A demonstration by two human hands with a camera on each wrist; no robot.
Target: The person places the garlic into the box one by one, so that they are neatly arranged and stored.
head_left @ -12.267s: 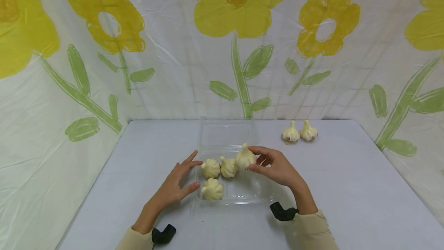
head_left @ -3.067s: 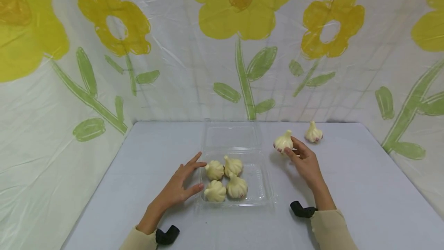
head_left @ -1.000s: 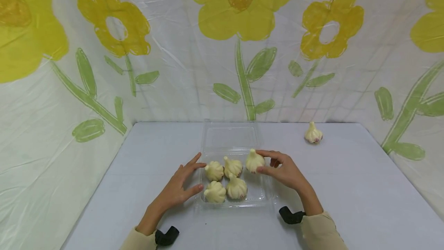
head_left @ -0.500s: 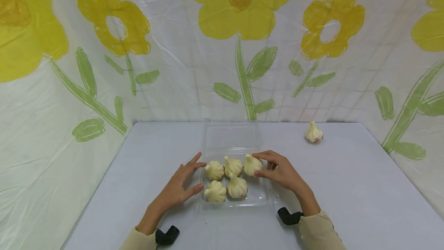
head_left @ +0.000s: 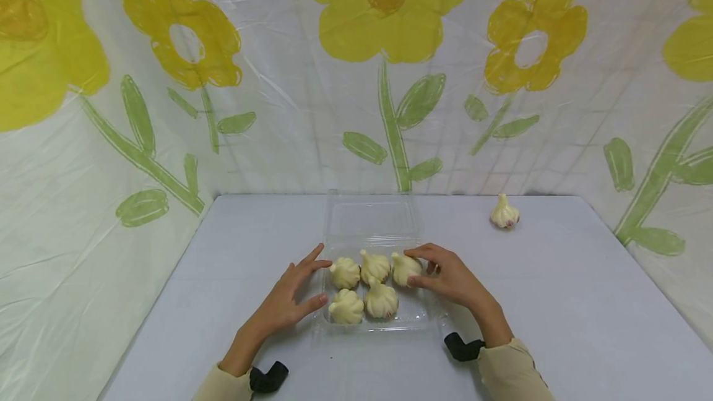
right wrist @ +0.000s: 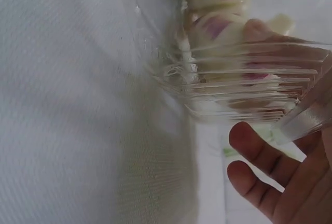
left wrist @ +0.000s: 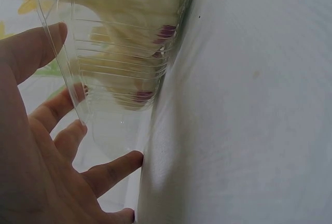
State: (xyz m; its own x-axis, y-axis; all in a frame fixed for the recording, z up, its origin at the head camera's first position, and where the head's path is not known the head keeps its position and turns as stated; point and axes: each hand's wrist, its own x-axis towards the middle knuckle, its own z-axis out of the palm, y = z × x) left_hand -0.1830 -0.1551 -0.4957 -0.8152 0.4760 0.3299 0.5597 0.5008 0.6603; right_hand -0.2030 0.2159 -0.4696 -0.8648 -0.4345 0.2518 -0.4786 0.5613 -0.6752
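Observation:
A clear plastic clamshell box (head_left: 390, 328) lies unfolded, with several cream garlic bulbs inside. My right hand (head_left: 453, 277) pinches the back right garlic bulb (head_left: 405, 270) between thumb and fingers, low inside the box. Through the clear wall in the right wrist view, that bulb (right wrist: 220, 32) shows purple patches, and two fingers stay outside the box. At the opposite side my left hand (head_left: 284, 299) has its fingers spread, with thumb and fingertips right at the box rim. The left wrist view shows the ribbed wall (left wrist: 119, 53) beside this hand, with bulbs behind it.
One more garlic bulb (head_left: 504, 213) stands at the table's back right. The clear lid (head_left: 370, 218) lies flat behind the box. A white table (head_left: 585, 302) meets a curtain (head_left: 267, 141) painted with yellow flowers.
Over these frames my right hand has brought a garlic bulb from the back right of the table into the box, lowering it lately. Earlier, another bulb went into the front middle. The left hand keeps its place.

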